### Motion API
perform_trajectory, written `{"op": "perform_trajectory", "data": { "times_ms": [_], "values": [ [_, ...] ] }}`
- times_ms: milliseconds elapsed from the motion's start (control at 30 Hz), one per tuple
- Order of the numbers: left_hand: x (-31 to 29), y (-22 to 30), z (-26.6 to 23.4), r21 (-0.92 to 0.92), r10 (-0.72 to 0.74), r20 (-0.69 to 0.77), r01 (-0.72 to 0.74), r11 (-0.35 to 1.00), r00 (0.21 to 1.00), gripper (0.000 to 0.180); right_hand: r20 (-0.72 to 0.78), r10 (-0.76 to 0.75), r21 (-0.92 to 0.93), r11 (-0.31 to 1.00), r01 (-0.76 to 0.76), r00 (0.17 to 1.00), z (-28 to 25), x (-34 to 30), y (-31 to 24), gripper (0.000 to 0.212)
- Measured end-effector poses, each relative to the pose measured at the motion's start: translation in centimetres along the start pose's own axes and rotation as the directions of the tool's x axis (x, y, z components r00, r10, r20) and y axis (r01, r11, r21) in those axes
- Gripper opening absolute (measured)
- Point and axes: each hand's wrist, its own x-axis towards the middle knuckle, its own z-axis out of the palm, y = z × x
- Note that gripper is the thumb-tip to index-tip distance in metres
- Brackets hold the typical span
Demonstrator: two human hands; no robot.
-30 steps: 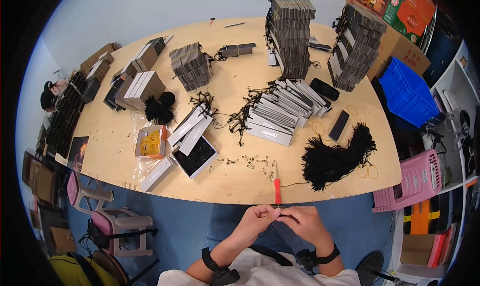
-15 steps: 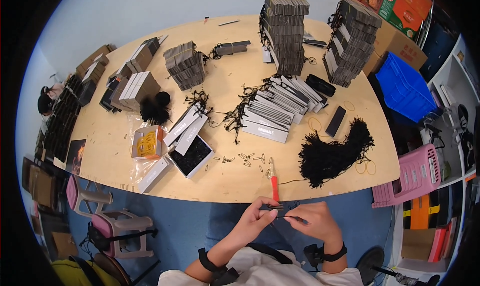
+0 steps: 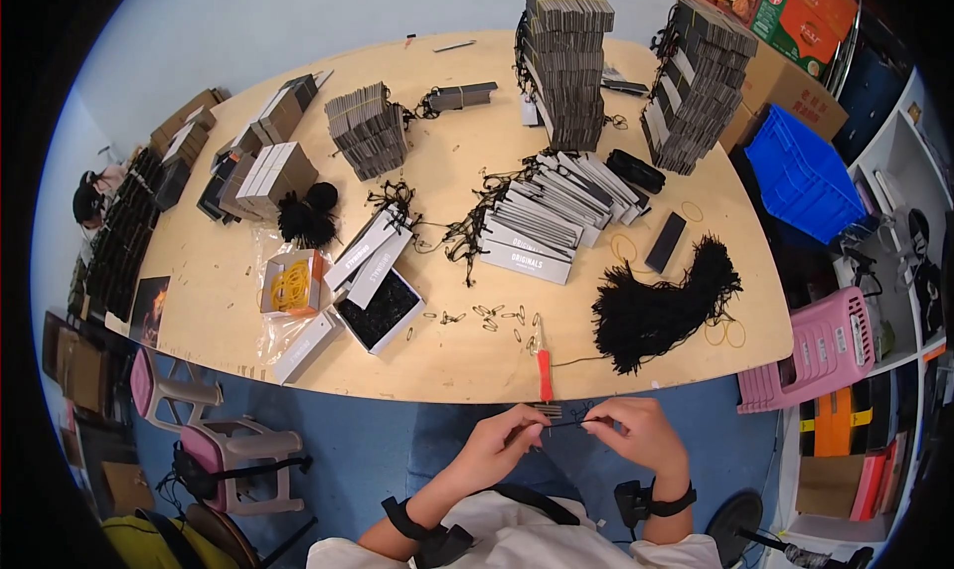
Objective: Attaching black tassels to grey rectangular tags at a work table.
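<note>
Just beyond the table's near edge, a thin black cord (image 3: pixel 568 424) is stretched between my hands. My left hand (image 3: pixel 500 440) pinches one end, with a few dark, thin, flat strips (image 3: pixel 548 409) showing edge-on at its fingertips. On the other side my right hand (image 3: pixel 641 434) is closed on the cord, thumb against fingers. Small dark loops of cord stand up between the hands. Above them lies a red-handled tool (image 3: pixel 545 372) with a narrow metal tip. Small brass-coloured pins (image 3: pixel 488 317) are scattered to its left, and a thick bundle of black cords (image 3: pixel 651 323) lies to its right.
Fanned grey-white tags (image 3: pixel 542 216) with black strings cover mid-table. Tall tied stacks (image 3: pixel 564 72) stand behind. At left are an open box of black pieces (image 3: pixel 381 316) and a box of yellow rubber bands (image 3: pixel 291 286). Pink stools (image 3: pixel 224 460) and a blue crate (image 3: pixel 803 176) flank the table.
My hands have drawn slightly apart, and the cord between them shows a longer stretch. The left fingers have shifted left, off the flat strips' near side. Things on the table look the same.
</note>
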Motion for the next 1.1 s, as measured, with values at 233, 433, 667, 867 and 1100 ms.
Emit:
{"op": "perform_trajectory", "data": {
  "times_ms": [233, 433, 667, 867, 1100],
  "values": [
    [-0.9, -1.5, 0.4, -0.019, -0.057, 0.017, 0.057, 0.998, 0.998, 0.016, 0.007, 0.216, 0.084, 0.973, -0.216, 0.976, -1.6, -2.1, 2.4, 0.010],
    [-0.7, -2.0, 1.6, 0.209, 0.147, -0.081, -0.128, 0.970, 0.986, 0.018, -0.034, 0.270, 0.095, 0.959, -0.266, 0.962, -1.8, -2.7, 3.5, 0.010],
    [-0.2, -2.1, 1.3, 0.629, 0.461, -0.192, -0.252, 0.735, 0.866, 0.021, -0.147, 0.340, 0.124, 0.938, -0.323, 0.929, -0.9, -3.0, 5.5, 0.010],
    [0.3, -2.0, 1.3, 0.720, 0.589, -0.136, -0.329, 0.611, 0.796, 0.033, -0.143, 0.394, -0.004, 0.917, -0.399, 0.908, -0.5, -4.7, 7.1, 0.014],
    [0.3, -1.9, 1.0, 0.819, 0.647, -0.075, -0.323, 0.474, 0.759, 0.039, -0.064, 0.455, 0.082, 0.890, -0.449, 0.888, 1.3, -5.6, 8.9, 0.014]
  ]
}}
